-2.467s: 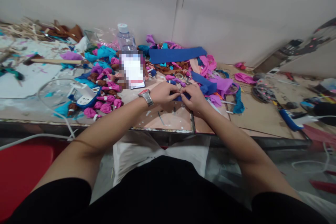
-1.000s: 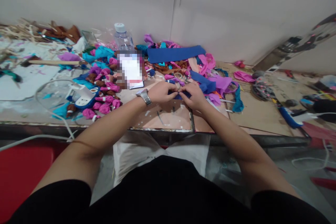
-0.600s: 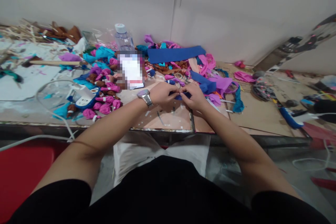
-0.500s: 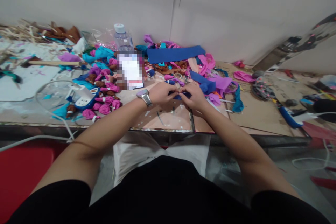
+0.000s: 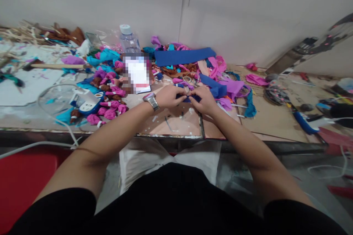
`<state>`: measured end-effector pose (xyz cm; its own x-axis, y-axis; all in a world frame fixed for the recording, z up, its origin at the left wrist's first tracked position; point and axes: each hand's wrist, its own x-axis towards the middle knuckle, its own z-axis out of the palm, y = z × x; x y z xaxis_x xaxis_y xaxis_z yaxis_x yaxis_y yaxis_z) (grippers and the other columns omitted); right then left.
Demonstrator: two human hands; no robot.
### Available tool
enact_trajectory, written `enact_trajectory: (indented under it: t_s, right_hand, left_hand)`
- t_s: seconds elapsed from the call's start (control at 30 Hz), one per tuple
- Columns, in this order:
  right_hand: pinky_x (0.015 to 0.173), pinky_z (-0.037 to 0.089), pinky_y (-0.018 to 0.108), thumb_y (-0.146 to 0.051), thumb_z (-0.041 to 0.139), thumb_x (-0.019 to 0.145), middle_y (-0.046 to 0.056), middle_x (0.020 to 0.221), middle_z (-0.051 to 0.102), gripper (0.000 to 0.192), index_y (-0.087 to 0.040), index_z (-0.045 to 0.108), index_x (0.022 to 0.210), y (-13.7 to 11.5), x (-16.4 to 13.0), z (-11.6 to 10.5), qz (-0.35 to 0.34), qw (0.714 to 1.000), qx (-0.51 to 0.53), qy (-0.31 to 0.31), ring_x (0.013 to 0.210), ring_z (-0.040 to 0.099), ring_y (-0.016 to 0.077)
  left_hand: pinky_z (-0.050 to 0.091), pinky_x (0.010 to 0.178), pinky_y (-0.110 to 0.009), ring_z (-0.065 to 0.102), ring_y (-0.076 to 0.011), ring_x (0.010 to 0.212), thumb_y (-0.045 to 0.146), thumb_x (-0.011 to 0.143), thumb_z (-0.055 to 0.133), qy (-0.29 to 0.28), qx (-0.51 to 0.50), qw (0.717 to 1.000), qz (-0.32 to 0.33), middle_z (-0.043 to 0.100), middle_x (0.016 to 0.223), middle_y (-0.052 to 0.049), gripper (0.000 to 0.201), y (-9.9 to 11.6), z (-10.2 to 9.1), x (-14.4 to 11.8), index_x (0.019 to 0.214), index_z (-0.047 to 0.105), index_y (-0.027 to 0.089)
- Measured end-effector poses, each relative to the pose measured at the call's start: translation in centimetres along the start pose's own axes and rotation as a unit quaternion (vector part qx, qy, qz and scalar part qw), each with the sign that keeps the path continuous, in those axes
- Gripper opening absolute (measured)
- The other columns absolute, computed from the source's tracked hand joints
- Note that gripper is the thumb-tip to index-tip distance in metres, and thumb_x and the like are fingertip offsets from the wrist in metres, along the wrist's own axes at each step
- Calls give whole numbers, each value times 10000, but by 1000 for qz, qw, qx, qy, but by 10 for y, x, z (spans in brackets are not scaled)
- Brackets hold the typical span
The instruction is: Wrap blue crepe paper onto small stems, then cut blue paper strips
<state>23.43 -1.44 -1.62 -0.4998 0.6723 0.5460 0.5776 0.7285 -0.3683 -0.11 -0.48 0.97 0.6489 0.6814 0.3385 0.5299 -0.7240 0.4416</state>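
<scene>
Both hands meet over the front middle of the table, fingertips almost touching. My left hand, below a wrist watch, is pinched on a small piece of dark blue cloth. From the other side my right hand pinches the same piece. The fingers hide most of it, and a small pale bit shows just behind them. A blue cloth strip and purple cloth lie to the right of the hands. Beyond the fingers rests a beige ring, perhaps a tape roll.
A phone stands left of the hands, before a plastic bottle. Pink cloth bundles surround a power strip with a trailing cable. Farther left lies a wooden-handled hammer. A grey-bladed fan stands at right.
Both hands stay in the same place, still pinching the blue cloth. Only slight shifts of the fingers show; the things on the table have not moved.
</scene>
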Motion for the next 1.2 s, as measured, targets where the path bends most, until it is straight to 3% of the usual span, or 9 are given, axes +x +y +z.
enact_trajectory:
  t_s: [0.33, 0.73, 0.9, 1.07, 1.2]
  right_hand:
    - [963, 421, 481, -330, 640, 923, 79, 954, 776, 109, -235, 690, 912, 1, 0, -4, 23, 999, -20, 26, 968, 665, 289]
    - [949, 430, 473, -438, 640, 984, 72, 914, 784, 247, -236, 769, 925, 1, 0, -3, 15, 999, -15, 33, 939, 673, 269]
    - [938, 431, 479, -433, 643, 975, 73, 903, 783, 239, -234, 756, 903, 2, 1, -4, 26, 999, -15, 36, 917, 672, 270]
    - [908, 439, 475, -402, 663, 953, 65, 883, 790, 207, -234, 754, 873, 2, 1, -6, 39, 997, -15, 68, 893, 689, 269]
    - [899, 454, 469, -402, 666, 949, 65, 892, 800, 204, -238, 762, 877, 2, 1, -7, 49, 996, -13, 70, 889, 697, 271]
  left_hand:
    - [399, 680, -324, 665, -210, 739, 333, 894, 604, 10, 53, 998, -27, 794, 880, -72, 274, -2, -1, 0, 1031, 804, 205]
    - [336, 610, -290, 540, -128, 567, 394, 964, 573, -42, -32, 998, -34, 720, 676, -14, 321, -9, -3, 2, 850, 791, 188]
    - [349, 620, -297, 557, -146, 602, 305, 920, 557, -52, -9, 998, -35, 757, 764, -35, 299, -8, -5, 3, 1004, 820, 191]
    - [366, 627, -334, 610, -211, 674, 244, 829, 565, 6, 80, 988, -130, 751, 768, -76, 279, -10, -6, 4, 891, 833, 195]
    - [454, 712, -351, 679, -251, 794, 241, 838, 566, 50, 92, 982, -155, 781, 877, -94, 331, -12, -6, 3, 1021, 838, 200]
